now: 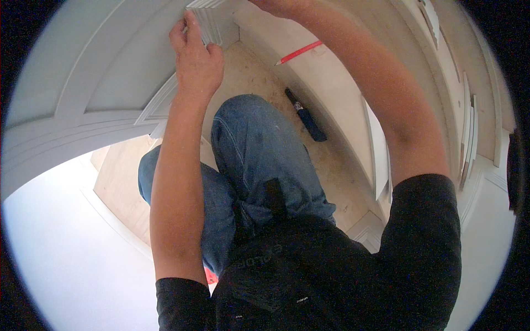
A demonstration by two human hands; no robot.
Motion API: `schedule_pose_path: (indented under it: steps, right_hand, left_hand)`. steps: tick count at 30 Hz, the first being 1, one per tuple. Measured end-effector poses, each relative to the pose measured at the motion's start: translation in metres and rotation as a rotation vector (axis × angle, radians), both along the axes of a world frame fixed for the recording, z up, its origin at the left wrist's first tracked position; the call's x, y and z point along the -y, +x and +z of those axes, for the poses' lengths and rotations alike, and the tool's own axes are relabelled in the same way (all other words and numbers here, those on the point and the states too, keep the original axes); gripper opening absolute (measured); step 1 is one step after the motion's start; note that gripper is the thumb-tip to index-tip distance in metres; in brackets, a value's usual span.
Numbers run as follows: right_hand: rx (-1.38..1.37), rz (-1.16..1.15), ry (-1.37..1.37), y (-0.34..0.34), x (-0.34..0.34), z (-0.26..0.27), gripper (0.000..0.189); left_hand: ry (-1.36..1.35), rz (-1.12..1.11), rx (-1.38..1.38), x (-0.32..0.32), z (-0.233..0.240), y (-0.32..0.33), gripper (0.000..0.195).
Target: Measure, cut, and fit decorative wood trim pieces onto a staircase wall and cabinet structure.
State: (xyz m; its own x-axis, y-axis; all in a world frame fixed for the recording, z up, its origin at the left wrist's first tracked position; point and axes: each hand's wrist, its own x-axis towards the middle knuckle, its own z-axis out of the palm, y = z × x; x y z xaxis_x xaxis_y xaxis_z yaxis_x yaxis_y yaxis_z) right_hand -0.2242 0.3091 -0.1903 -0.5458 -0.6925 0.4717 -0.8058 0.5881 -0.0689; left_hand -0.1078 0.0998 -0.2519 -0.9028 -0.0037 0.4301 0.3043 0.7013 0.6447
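Observation:
My left hand is raised at the top, its fingers and thumb about the lower end of a white profiled moulding. That piece lies against the white panelled wall. My right hand reaches to the upper edge of the view. Its fingers are cut off, so what they touch is hidden. Below my right forearm, a red pencil lies on a pale wooden step, its point to the left. A dark-handled tool rests lower down, beside my knee; its exact kind is unclear.
Pale stair-like ledges rise at the right. White trim strips lie upon them, and a white offcut stands near my right elbow. Mitred moulding frames the wall by my left forearm. My bent knees occupy the middle.

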Motion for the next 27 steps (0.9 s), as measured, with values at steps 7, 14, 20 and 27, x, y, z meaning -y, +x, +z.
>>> schedule_pose_path:
  steps: [7,14,20,27]
  right_hand:
    - [0.011,-0.024,0.049,0.001,0.001,0.005,0.03]
    - [0.043,0.003,0.017,-0.001,-0.001,0.008,0.026]
    - [0.045,-0.023,0.081,-0.001,0.004,0.018,0.026]
    - [-0.069,-0.043,0.398,-0.007,-0.005,0.026,0.026]
  left_hand:
    - [-0.028,-0.001,-0.028,0.001,-0.002,0.0,0.08]
    - [-0.081,0.014,0.002,0.001,0.0,0.0,0.08]
    - [-0.094,0.011,-0.016,0.003,0.0,0.002,0.079]
    - [-0.138,0.029,0.021,-0.004,0.006,0.006,0.084]
